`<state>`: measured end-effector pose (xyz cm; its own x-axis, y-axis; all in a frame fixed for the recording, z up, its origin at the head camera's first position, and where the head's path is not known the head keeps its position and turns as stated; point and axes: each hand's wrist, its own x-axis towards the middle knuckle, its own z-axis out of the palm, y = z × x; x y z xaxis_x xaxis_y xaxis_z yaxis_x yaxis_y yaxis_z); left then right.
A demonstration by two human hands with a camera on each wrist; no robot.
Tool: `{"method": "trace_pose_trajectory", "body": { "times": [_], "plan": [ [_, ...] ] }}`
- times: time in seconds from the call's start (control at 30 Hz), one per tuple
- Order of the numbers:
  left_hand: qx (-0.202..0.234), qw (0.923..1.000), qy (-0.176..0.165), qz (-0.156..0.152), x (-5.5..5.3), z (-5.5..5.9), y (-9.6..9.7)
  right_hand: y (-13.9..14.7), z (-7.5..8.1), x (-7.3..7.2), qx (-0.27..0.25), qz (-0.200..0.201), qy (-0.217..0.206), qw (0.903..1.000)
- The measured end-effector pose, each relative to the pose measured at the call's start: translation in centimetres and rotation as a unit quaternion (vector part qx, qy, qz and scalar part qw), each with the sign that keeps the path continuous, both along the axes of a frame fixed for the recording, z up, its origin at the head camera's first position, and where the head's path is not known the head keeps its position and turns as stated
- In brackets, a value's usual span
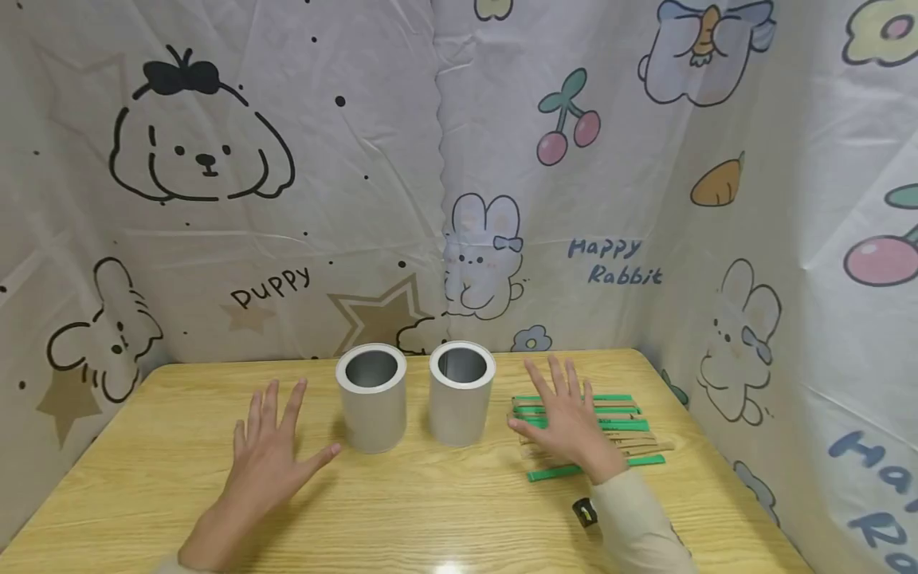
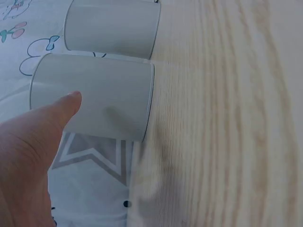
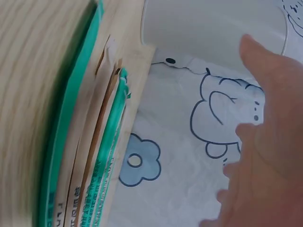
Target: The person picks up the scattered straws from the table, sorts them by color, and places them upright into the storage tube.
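Note:
Two white cylindrical containers with grey insides stand upright side by side on the table: a left container [image 1: 374, 418] and a right container [image 1: 459, 410]. To the left of them, my left hand [image 1: 268, 462] is spread with straight fingers, holding nothing; its thumb points toward the left container. My right hand [image 1: 570, 422] is also spread and holds nothing, hovering over several thin paper-wrapped sticks, some green [image 1: 595, 468] and some brown [image 1: 638, 438]. The sticks lie roughly parallel, partly hidden under that hand. In the right wrist view, printed lettering shows on the wrappers [image 3: 97, 184].
A small black object [image 1: 585, 513] lies near my right forearm; its kind is unclear. The wooden table [image 1: 416, 518] is bounded at the back and sides by a white printed cloth [image 1: 373, 159] with cartoon animals.

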<state>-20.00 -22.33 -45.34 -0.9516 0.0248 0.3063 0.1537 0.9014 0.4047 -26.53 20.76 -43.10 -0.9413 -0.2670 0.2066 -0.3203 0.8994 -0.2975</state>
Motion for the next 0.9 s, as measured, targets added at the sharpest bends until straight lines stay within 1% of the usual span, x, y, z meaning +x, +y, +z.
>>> {"method": "trace_pose_trajectory", "body": {
  "times": [0.17, 0.27, 0.43, 0.57, 0.67, 0.73, 0.8, 0.9],
  "plan": [
    [0.032, 0.999, -0.019, -0.024, -0.5, 0.1, 0.1, 0.6, 0.1, -0.3, -0.007, 0.033, -0.041, 0.9986],
    [0.05, 0.9978, -0.022, -0.037, -0.9, 0.0, 0.6, 1.0, 0.1, -0.7, -0.016, 0.04, -0.062, 0.9972],
    [0.075, 0.9954, -0.035, -0.05, -1.6, -0.8, 1.2, 2.0, -0.3, -1.5, -0.024, 0.043, -0.087, 0.995],
    [0.103, 0.9916, -0.049, -0.059, -2.6, -1.6, 1.4, 2.7, -0.5, -2.2, -0.047, 0.058, -0.096, 0.9927],
    [0.137, 0.9862, -0.06, -0.071, -3.6, -2.1, 1.4, 3.2, -0.6, -2.9, -0.064, 0.075, -0.098, 0.9903],
    [0.162, 0.9812, -0.066, -0.082, -4.3, -2.3, 1.4, 3.5, -0.7, -3.6, -0.073, 0.084, -0.104, 0.9884],
    [0.184, 0.9755, -0.071, -0.097, -4.8, -2.4, 1.4, 3.8, -0.8, -4.1, -0.084, 0.087, -0.119, 0.9854],
    [0.209, 0.9668, -0.087, -0.118, -5.2, -2.3, 1.4, 4.2, -1.0, -4.8, -0.1, 0.079, -0.147, 0.9809]
  ]
}}
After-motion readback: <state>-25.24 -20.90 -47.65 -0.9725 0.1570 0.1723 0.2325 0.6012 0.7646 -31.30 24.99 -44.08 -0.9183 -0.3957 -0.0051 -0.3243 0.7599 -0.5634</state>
